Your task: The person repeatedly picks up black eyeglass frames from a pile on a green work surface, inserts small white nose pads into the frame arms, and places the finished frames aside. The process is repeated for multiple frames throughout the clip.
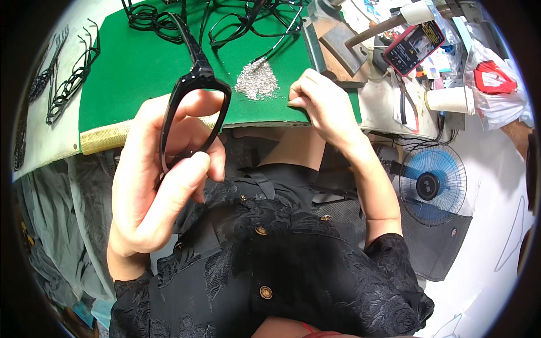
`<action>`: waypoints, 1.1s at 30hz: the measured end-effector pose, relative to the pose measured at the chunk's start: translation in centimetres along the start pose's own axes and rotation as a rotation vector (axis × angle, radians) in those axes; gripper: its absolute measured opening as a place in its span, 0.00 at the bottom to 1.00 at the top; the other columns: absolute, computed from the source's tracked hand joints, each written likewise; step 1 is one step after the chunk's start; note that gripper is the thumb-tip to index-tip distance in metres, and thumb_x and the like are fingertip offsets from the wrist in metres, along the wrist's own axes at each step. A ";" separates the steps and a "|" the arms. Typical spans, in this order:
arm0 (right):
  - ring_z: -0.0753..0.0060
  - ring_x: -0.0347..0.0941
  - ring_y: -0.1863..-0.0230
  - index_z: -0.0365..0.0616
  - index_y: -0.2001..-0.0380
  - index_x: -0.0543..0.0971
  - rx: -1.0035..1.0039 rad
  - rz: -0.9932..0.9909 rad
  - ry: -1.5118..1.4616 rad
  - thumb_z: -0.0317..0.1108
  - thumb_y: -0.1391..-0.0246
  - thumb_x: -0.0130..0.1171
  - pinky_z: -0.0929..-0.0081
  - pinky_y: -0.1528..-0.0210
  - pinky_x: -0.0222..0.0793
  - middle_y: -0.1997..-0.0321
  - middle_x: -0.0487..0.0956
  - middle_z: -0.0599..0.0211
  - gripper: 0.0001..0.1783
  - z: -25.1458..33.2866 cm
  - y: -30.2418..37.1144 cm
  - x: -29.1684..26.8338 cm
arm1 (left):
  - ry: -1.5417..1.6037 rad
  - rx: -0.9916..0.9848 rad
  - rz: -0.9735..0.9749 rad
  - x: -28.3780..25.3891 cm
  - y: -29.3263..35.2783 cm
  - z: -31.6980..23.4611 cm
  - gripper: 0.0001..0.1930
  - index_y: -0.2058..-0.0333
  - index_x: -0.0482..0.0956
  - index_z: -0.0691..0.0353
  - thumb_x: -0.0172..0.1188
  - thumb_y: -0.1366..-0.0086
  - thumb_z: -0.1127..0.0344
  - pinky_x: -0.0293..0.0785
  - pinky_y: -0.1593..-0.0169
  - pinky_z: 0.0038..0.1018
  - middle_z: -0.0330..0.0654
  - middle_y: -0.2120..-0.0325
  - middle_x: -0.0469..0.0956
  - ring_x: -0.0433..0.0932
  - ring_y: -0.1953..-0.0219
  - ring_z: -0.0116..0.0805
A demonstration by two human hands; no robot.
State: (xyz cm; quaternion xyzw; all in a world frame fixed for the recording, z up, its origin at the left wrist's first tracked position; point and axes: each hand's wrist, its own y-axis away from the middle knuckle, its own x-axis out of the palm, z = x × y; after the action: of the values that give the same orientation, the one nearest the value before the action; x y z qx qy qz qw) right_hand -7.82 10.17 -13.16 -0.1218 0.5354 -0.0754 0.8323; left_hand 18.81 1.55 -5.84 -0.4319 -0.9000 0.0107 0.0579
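Observation:
My left hand [163,169] is closed around a glossy black eyeglass frame [196,81], raised close to the view. One rim shows between the thumb and fingers, and a temple arm points up and away. Much of the frame's other half is hidden by the hand. My right hand [321,104] rests at the near edge of the green mat [141,62], its fingers curled and pinched together. Whatever they may hold is too small to see. Just left of it lies a heap of tiny silvery pieces [256,81], too small to name exactly.
More black eyeglass frames [231,31] lie along the mat's far side, and others [70,84] at the far left. At the right are a metal block [345,48], a phone [414,48], a paper cup [449,100] and a plastic bag [496,84]. A fan [431,183] stands below.

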 end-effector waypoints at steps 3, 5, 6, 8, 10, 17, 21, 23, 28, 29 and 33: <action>0.62 0.69 0.68 0.43 0.74 0.72 0.020 -0.057 0.077 0.29 0.54 0.59 0.70 0.66 0.66 0.73 0.69 0.65 0.06 0.8 1.2 0.3 | 0.019 0.004 0.020 0.4 0.4 -0.2 0.27 0.41 0.56 0.70 0.47 0.40 0.74 0.67 0.78 0.16 0.55 0.47 0.67 0.71 0.72 0.28; 0.61 0.69 0.68 0.43 0.74 0.72 0.036 -0.080 0.068 0.29 0.55 0.59 0.70 0.66 0.66 0.73 0.69 0.64 0.06 0.9 1.7 0.5 | 0.029 0.089 0.084 1.0 1.0 0.1 0.28 0.40 0.54 0.70 0.46 0.41 0.77 0.68 0.76 0.18 0.55 0.48 0.67 0.71 0.72 0.29; 0.60 0.69 0.69 0.43 0.74 0.72 0.046 -0.092 0.063 0.29 0.55 0.60 0.70 0.66 0.66 0.73 0.69 0.64 0.06 0.9 1.9 0.6 | 0.016 0.152 0.143 1.4 1.4 0.2 0.29 0.40 0.53 0.70 0.45 0.41 0.79 0.68 0.76 0.18 0.56 0.48 0.67 0.72 0.71 0.29; 0.66 0.67 0.70 0.41 0.74 0.71 0.111 -0.124 -0.084 0.25 0.53 0.57 0.74 0.66 0.65 0.73 0.68 0.64 0.04 1.0 2.0 0.3 | -0.049 0.154 0.303 2.6 1.2 -0.7 0.29 0.40 0.52 0.71 0.44 0.41 0.81 0.68 0.75 0.19 0.54 0.52 0.69 0.72 0.71 0.30; 0.71 0.65 0.71 0.40 0.74 0.71 0.268 -0.145 -0.350 0.23 0.51 0.55 0.78 0.67 0.63 0.73 0.67 0.65 0.03 1.2 2.2 -0.9 | -0.069 0.113 0.450 4.1 0.5 -1.7 0.28 0.40 0.50 0.73 0.43 0.39 0.81 0.68 0.74 0.20 0.50 0.62 0.71 0.72 0.72 0.28; 0.74 0.66 0.69 0.39 0.73 0.68 -0.107 -0.423 -0.843 0.33 0.41 0.51 0.79 0.63 0.64 0.71 0.67 0.65 0.10 3.6 1.5 -7.8 | 0.391 -0.267 0.465 8.3 -3.5 -2.1 0.24 0.39 0.49 0.68 0.40 0.32 0.75 0.70 0.74 0.17 0.43 0.72 0.68 0.66 0.78 0.23; 0.75 0.68 0.71 0.37 0.73 0.71 -0.088 -0.456 -0.705 0.34 0.42 0.53 0.80 0.65 0.66 0.71 0.71 0.63 0.11 3.5 1.5 -8.5 | 0.381 -0.287 0.482 9.4 -3.8 -2.1 0.26 0.38 0.47 0.66 0.40 0.33 0.76 0.70 0.75 0.17 0.43 0.70 0.68 0.66 0.79 0.23; 0.75 0.69 0.71 0.37 0.72 0.71 -0.035 -0.468 -0.752 0.32 0.43 0.54 0.81 0.65 0.67 0.71 0.72 0.63 0.09 3.6 1.6 -8.1 | 0.359 -0.291 0.472 9.7 -3.7 -1.7 0.27 0.38 0.46 0.65 0.40 0.34 0.76 0.71 0.76 0.17 0.42 0.69 0.67 0.66 0.79 0.22; 0.74 0.67 0.75 0.37 0.71 0.67 -0.026 -0.439 -0.692 0.36 0.40 0.53 0.78 0.70 0.69 0.72 0.67 0.63 0.13 3.5 1.5 -7.9 | 0.284 -0.246 0.502 9.6 -4.1 -1.2 0.27 0.38 0.46 0.67 0.41 0.34 0.76 0.71 0.76 0.18 0.42 0.69 0.67 0.67 0.80 0.23; 0.75 0.67 0.77 0.37 0.72 0.68 -0.014 -0.453 -0.689 0.36 0.40 0.53 0.78 0.71 0.69 0.73 0.68 0.63 0.13 3.4 1.5 -7.8 | 0.261 -0.225 0.509 9.5 -4.1 -1.0 0.27 0.38 0.46 0.67 0.41 0.34 0.76 0.71 0.77 0.18 0.42 0.69 0.68 0.68 0.80 0.23; 0.73 0.68 0.76 0.37 0.75 0.69 -0.075 -0.421 -0.627 0.35 0.41 0.55 0.76 0.70 0.71 0.74 0.69 0.61 0.13 2.9 1.2 -8.2 | 0.232 -0.249 0.532 9.2 -4.4 -1.2 0.26 0.39 0.47 0.67 0.41 0.34 0.75 0.71 0.77 0.19 0.41 0.69 0.68 0.68 0.80 0.23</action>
State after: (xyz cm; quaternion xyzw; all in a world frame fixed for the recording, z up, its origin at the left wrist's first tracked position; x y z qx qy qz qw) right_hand -8.59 13.82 -5.18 -0.2767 0.2205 -0.1841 0.9170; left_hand 9.87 5.90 -3.44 -0.6544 -0.7371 -0.1344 0.1019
